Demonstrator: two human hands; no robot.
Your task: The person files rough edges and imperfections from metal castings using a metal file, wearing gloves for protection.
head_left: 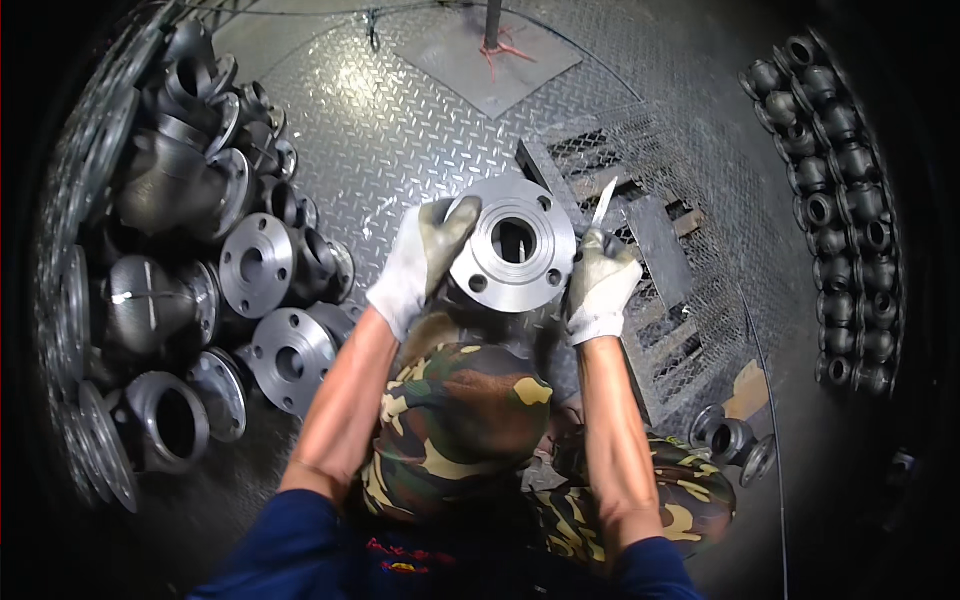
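A round grey metal flange (548, 238) with bolt holes and a large center bore stands in front of me, its face turned up toward me. My left hand (430, 250), in a white glove with grey-green fingers, grips its left rim, thumb over the edge. In my right hand (603, 275), gloved alike, is a thin pale pointed tool (605, 203), tip up; its exact kind is unclear. The right-hand fingers are closed round it, beside the flange's right rim. Whatever lies beneath the flange is mostly hidden.
Flanged pipe fittings (257, 262) crowd the left. Rows of smaller dark fittings (838, 120) line the far right. A slatted metal pallet (655, 250) lies just right of the flange, on diamond-plate floor (350, 130). A loose fitting (725, 435) rests near my right knee; a cable (765, 380) runs past it.
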